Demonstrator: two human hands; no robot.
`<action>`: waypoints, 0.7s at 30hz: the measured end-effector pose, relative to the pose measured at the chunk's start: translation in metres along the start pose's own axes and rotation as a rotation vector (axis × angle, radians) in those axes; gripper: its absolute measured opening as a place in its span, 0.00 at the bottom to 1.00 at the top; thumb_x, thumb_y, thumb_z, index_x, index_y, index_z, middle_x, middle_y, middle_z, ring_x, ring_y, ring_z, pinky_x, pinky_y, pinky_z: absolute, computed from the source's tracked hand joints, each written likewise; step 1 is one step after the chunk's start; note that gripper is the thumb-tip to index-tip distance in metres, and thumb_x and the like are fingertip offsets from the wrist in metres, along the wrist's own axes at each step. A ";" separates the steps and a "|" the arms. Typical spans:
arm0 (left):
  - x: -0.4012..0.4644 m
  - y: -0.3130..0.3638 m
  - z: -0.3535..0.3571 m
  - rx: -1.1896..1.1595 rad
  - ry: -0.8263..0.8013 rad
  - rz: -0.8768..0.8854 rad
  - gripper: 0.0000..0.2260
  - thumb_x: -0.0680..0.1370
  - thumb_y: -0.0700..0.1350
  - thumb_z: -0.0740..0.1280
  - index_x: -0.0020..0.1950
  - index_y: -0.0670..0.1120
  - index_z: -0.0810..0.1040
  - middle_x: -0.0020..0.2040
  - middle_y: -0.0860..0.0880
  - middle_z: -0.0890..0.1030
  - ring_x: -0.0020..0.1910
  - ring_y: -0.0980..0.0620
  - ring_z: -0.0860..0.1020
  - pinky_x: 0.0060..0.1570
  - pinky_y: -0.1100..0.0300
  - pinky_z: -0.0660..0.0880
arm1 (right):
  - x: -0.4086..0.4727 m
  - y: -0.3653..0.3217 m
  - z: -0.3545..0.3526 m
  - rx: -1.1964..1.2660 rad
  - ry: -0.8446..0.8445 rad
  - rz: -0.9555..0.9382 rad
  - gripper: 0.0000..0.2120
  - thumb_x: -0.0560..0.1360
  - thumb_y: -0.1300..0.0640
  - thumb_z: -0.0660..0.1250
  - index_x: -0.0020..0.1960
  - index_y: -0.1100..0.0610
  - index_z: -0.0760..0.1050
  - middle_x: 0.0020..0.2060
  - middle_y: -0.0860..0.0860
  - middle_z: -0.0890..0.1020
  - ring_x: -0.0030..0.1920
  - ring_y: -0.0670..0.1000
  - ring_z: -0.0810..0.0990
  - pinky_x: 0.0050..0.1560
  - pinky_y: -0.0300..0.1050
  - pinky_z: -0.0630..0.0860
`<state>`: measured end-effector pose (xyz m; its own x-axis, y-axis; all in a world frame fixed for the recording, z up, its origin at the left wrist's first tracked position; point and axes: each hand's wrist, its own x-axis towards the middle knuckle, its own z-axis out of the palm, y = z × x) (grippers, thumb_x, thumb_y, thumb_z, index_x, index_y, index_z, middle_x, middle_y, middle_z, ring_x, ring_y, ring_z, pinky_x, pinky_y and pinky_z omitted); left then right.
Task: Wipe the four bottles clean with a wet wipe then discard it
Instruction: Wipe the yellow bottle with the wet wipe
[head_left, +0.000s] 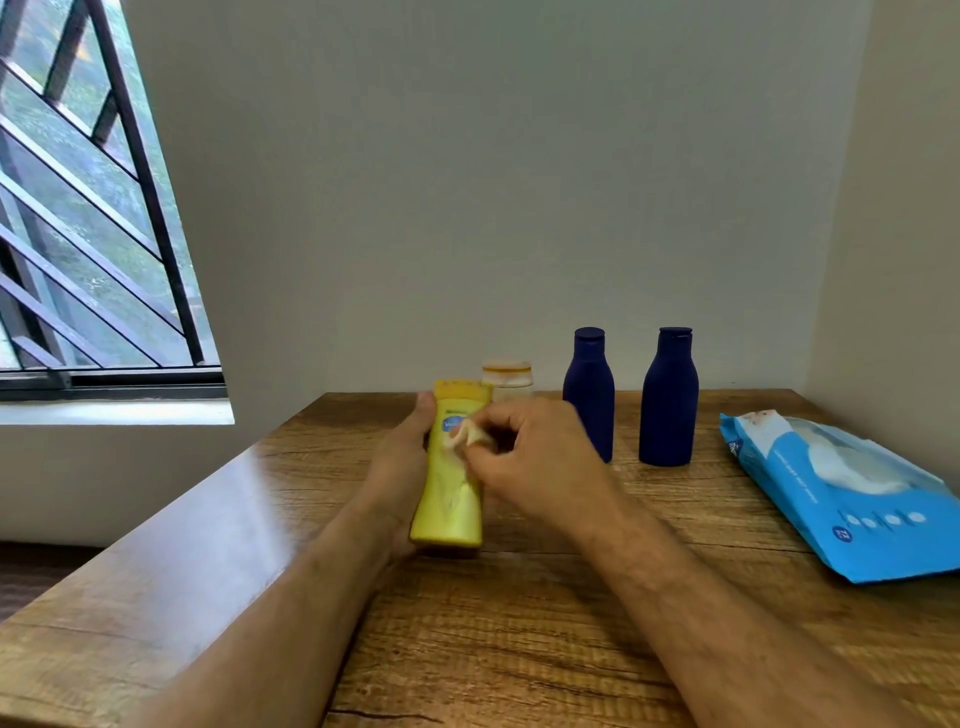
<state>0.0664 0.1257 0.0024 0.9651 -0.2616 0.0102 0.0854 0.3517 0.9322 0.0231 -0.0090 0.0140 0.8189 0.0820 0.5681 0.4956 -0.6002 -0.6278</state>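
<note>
My left hand (400, 457) grips a yellow lotion bottle (451, 499) from its left side, holding it tilted above the wooden table (519, 623). My right hand (535, 457) pinches a crumpled wet wipe (465, 435) against the bottle's front label. Behind them a small pale jar (507, 379) with a cream lid stands near the wall. Two dark blue bottles (589, 395) (669, 397) stand upright to the right, the nearer one partly hidden by my right hand.
A blue pack of wet wipes (841, 493) lies at the table's right side with its flap open. Walls close the table at the back and right. A barred window (88, 208) is at the left.
</note>
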 end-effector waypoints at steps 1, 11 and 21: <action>-0.001 -0.001 0.001 0.034 -0.017 -0.003 0.26 0.82 0.61 0.57 0.58 0.41 0.82 0.49 0.39 0.85 0.42 0.44 0.83 0.45 0.50 0.81 | 0.001 0.001 -0.001 0.003 0.103 0.012 0.07 0.75 0.54 0.71 0.52 0.51 0.84 0.46 0.43 0.81 0.44 0.43 0.81 0.45 0.43 0.82; 0.001 0.010 -0.008 -0.091 0.147 0.047 0.28 0.83 0.61 0.54 0.51 0.39 0.81 0.39 0.40 0.84 0.34 0.44 0.83 0.35 0.54 0.82 | -0.002 -0.005 -0.002 0.121 -0.163 0.037 0.08 0.71 0.58 0.76 0.49 0.51 0.85 0.46 0.44 0.86 0.50 0.40 0.82 0.52 0.40 0.81; -0.001 -0.002 -0.001 0.054 -0.032 -0.064 0.18 0.83 0.53 0.61 0.57 0.39 0.82 0.38 0.41 0.81 0.32 0.48 0.79 0.33 0.57 0.78 | 0.000 -0.001 -0.003 0.160 0.160 0.144 0.07 0.76 0.53 0.72 0.54 0.49 0.83 0.39 0.44 0.83 0.35 0.39 0.82 0.34 0.31 0.76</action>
<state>0.0658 0.1260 0.0004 0.9495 -0.3112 -0.0395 0.1329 0.2849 0.9493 0.0217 -0.0111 0.0162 0.8341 -0.1296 0.5361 0.4277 -0.4618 -0.7771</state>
